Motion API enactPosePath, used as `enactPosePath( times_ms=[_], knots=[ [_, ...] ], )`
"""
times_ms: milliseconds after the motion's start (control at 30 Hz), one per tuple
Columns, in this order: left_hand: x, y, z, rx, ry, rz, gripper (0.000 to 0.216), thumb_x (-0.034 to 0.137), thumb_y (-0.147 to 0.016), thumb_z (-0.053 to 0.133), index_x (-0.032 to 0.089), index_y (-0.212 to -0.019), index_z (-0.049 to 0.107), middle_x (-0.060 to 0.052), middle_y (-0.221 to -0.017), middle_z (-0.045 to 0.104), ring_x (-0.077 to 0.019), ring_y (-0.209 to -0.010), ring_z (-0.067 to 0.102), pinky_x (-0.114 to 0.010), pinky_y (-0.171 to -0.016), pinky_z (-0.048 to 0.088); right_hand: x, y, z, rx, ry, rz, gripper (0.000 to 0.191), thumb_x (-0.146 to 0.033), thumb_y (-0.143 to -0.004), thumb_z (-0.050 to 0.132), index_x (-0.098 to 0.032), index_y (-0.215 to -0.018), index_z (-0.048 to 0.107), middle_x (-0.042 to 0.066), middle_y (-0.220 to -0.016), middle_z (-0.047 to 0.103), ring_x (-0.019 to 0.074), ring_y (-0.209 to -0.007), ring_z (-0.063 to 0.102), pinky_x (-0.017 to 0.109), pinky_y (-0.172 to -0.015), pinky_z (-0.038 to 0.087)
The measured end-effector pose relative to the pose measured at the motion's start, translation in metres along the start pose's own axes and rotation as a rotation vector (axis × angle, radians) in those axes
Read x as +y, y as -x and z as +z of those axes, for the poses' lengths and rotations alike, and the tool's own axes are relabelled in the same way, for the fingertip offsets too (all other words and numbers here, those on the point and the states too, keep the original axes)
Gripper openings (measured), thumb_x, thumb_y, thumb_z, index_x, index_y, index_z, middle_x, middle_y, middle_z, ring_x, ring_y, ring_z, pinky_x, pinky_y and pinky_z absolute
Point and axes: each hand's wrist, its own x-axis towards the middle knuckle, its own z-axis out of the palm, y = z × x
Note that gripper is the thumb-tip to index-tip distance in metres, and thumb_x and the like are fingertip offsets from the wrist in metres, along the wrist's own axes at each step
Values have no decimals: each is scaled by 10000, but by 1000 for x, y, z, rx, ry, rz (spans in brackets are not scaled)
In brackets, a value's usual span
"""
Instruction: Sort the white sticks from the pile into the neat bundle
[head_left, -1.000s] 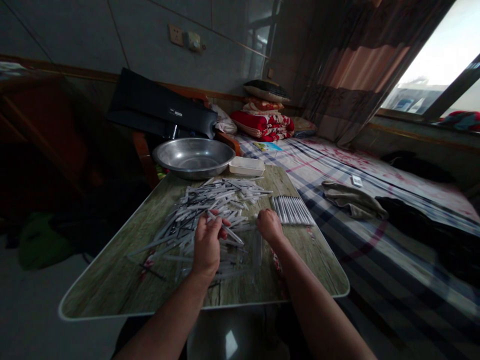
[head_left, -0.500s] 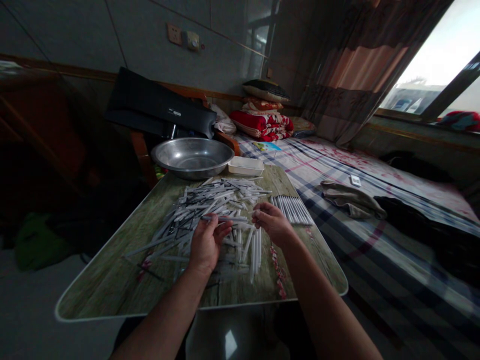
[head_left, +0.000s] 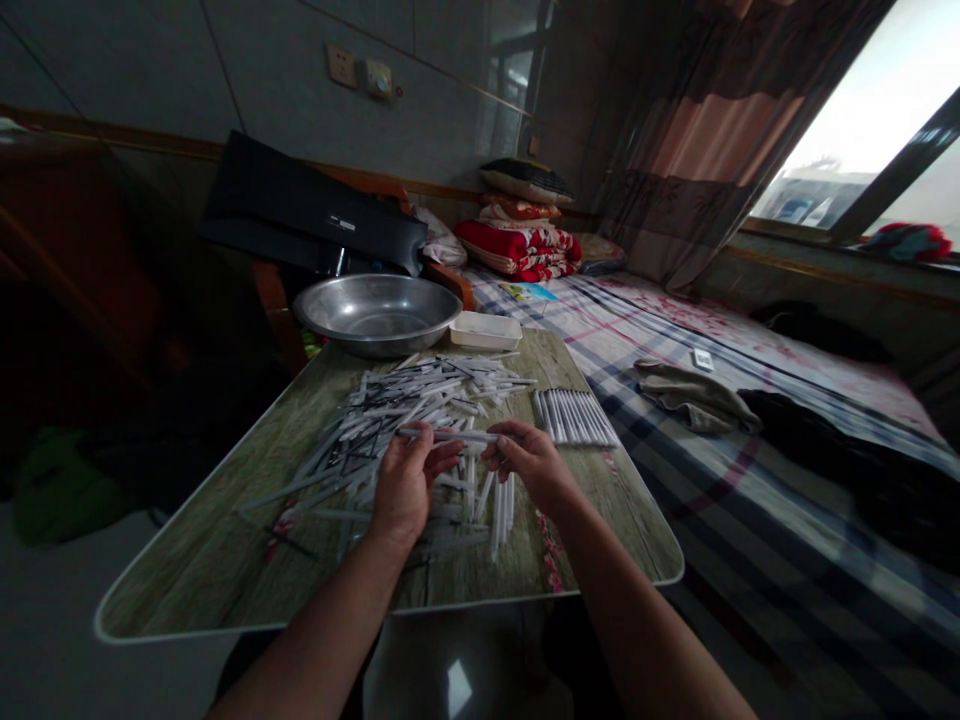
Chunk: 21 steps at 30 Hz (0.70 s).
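Two hands meet over the worktop (head_left: 225, 560). Left hand (head_left: 405, 485) pinches one end of a thin white stick (head_left: 450, 435), and right hand (head_left: 529, 465) pinches the other end. Stick is held level, just above the loose pile of white sticks (head_left: 420, 395). Neat row of sticks (head_left: 574, 417) lies just right of the pile. Metal basin (head_left: 375, 315) and white tray (head_left: 484, 330) sit side by side at the far edge. Black monitor (head_left: 300, 215) leans behind the basin; its small white label is too small to read.
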Motion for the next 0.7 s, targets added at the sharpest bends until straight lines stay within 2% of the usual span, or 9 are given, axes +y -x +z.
enactPosePath(
  times_ms=[167,300,467,700],
  knots=[
    [2,0,0,-33,-52,-18,394,426,-642,797,151,-849,606,-48,-808,741,-175,-676,710,-232,-568,558,-3,8,-1,-109,327,-9,190,-320,-850,543,-160,-914,623,-51,-578,524,66,-457,412,195,-439,316],
    [2,0,-1,-52,-55,7,390,408,-635,808,159,-844,593,-43,-783,742,-160,-664,697,-246,-605,562,-5,12,-2,-167,534,-74,194,-270,-889,500,-151,-830,641,-45,-587,488,70,-514,406,202,-499,313],
    [3,5,3,-86,-77,41,377,399,-657,798,163,-847,574,-43,-794,741,-163,-686,700,-258,-629,564,0,11,-7,-140,515,-71,205,-285,-898,492,-152,-888,647,-45,-584,477,80,-522,407,208,-512,321],
    [0,4,2,-146,-84,10,355,388,-673,791,168,-840,567,-32,-786,738,-167,-705,710,-263,-653,570,-3,15,-9,-171,500,-68,190,-279,-888,496,-157,-821,625,-50,-568,464,77,-504,384,211,-491,299]
  ],
)
